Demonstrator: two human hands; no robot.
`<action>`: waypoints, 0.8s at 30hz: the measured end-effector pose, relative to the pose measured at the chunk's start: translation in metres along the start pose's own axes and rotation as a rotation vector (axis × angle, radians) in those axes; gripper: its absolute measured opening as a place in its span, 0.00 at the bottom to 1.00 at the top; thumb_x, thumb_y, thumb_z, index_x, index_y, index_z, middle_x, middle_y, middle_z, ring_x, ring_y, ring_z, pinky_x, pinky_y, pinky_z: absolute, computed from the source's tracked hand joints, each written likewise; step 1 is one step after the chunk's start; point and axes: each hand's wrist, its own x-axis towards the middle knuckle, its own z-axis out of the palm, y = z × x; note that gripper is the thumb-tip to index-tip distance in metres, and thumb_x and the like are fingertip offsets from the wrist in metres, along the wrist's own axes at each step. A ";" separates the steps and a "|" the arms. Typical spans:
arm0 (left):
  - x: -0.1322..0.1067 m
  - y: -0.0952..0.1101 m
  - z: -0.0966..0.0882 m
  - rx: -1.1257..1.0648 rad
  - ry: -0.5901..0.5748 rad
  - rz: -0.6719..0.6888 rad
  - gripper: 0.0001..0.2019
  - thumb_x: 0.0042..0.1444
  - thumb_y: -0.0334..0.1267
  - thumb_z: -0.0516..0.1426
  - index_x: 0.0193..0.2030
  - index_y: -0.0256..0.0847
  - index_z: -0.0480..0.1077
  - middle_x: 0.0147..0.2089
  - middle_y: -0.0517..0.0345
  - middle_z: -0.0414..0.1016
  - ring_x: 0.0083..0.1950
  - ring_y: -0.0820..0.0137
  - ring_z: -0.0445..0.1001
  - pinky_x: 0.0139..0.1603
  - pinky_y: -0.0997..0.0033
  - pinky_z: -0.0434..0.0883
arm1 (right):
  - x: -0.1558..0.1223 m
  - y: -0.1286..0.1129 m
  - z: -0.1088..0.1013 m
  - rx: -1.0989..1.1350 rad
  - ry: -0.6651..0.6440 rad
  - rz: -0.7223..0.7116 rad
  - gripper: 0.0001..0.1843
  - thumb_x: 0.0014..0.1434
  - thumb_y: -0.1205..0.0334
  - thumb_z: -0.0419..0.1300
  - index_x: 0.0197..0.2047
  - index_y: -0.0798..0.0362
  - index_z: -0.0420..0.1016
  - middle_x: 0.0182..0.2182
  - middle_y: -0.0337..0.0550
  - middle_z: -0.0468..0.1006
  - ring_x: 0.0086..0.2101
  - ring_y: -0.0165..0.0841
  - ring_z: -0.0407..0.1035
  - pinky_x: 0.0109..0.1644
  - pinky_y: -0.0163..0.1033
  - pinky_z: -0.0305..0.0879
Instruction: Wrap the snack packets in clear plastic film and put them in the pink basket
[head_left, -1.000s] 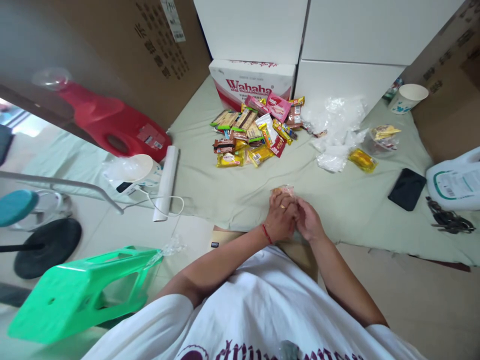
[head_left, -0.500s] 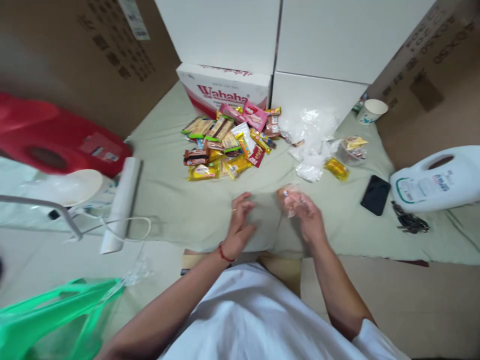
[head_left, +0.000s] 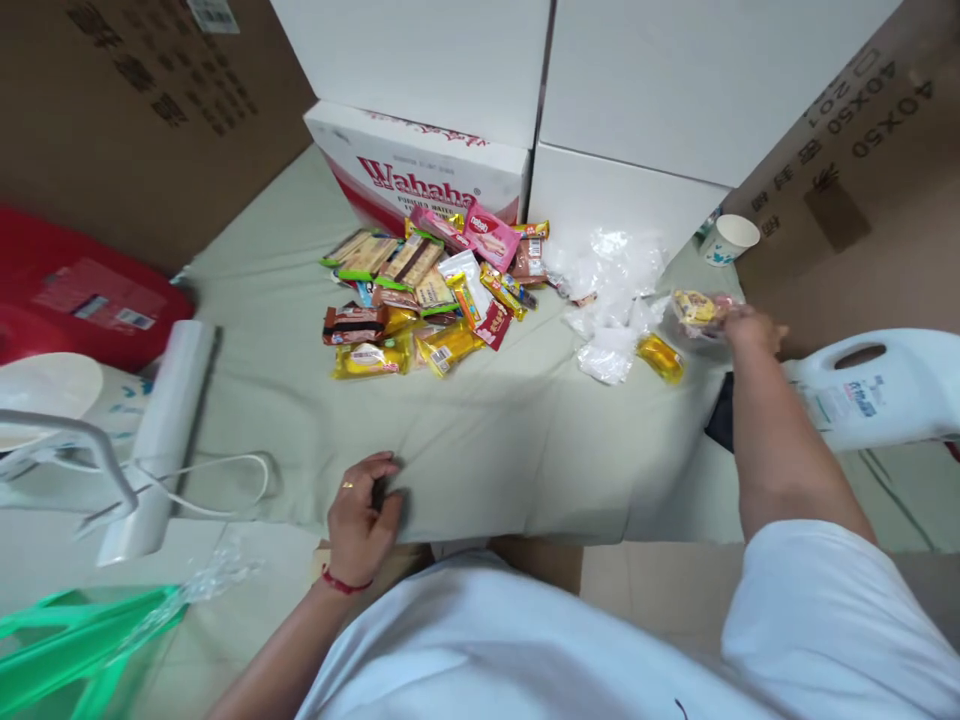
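My right hand (head_left: 750,332) reaches out to a clear plastic tub (head_left: 694,328) at the right. Its fingers are closed on a pinkish crumpled wrapper (head_left: 723,304) at the tub's opening, partly hidden by the hand. Inside the tub shows a yellow printed wrapper (head_left: 693,305). Just left of the tub lies a yellow snack packet (head_left: 660,357), beside crumpled clear plastic bags (head_left: 611,300). Near the front edge of the cloth, my left hand (head_left: 364,515) rests with its fingers loosely bent and apart, holding nothing. Farther back is a pile of wrapped snacks (head_left: 435,285).
A Wahaha carton (head_left: 420,170) stands behind the snacks. A paper cup (head_left: 729,240), a white jug (head_left: 885,390) and a partly covered black phone (head_left: 720,412) are at the right. A white roll (head_left: 161,430), a paper bucket (head_left: 90,395) and a red jug (head_left: 82,290) stand left.
My right hand has carried the pinkish wrapper from the front middle to the tub at the right. My left hand has drawn back left, toward the front edge. The view has shifted slightly.
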 end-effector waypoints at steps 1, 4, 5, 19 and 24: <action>0.000 0.003 0.002 0.012 0.007 0.013 0.12 0.54 0.34 0.56 0.46 0.45 0.70 0.52 0.51 0.77 0.57 0.55 0.76 0.59 0.50 0.73 | -0.006 -0.004 0.004 -0.027 -0.007 0.066 0.10 0.61 0.62 0.59 0.30 0.52 0.79 0.34 0.50 0.71 0.36 0.38 0.53 0.41 0.48 0.54; 0.002 0.008 0.002 0.003 0.010 0.041 0.10 0.55 0.33 0.55 0.44 0.45 0.70 0.50 0.52 0.78 0.56 0.56 0.77 0.57 0.53 0.74 | -0.016 -0.013 0.007 -0.018 0.041 0.248 0.09 0.55 0.60 0.66 0.24 0.50 0.75 0.42 0.55 0.69 0.40 0.41 0.51 0.43 0.51 0.52; 0.002 0.008 0.001 -0.004 0.012 0.039 0.10 0.55 0.33 0.55 0.44 0.45 0.70 0.50 0.52 0.78 0.55 0.57 0.77 0.56 0.53 0.74 | -0.018 -0.015 0.004 -0.015 0.062 0.287 0.07 0.54 0.61 0.66 0.25 0.50 0.76 0.45 0.58 0.68 0.42 0.42 0.51 0.44 0.52 0.52; 0.004 0.008 -0.006 -0.125 -0.022 -0.017 0.07 0.54 0.33 0.54 0.38 0.43 0.70 0.45 0.52 0.78 0.53 0.60 0.79 0.54 0.58 0.75 | -0.103 -0.112 -0.022 0.069 0.098 -0.197 0.18 0.68 0.56 0.53 0.51 0.58 0.76 0.46 0.59 0.78 0.50 0.44 0.68 0.58 0.46 0.59; 0.004 0.010 -0.005 -0.158 -0.002 -0.053 0.06 0.52 0.34 0.53 0.36 0.44 0.70 0.42 0.52 0.79 0.51 0.61 0.80 0.53 0.58 0.76 | -0.102 -0.119 -0.018 0.033 -0.227 -0.104 0.09 0.56 0.59 0.61 0.36 0.54 0.78 0.37 0.52 0.78 0.42 0.44 0.69 0.51 0.48 0.62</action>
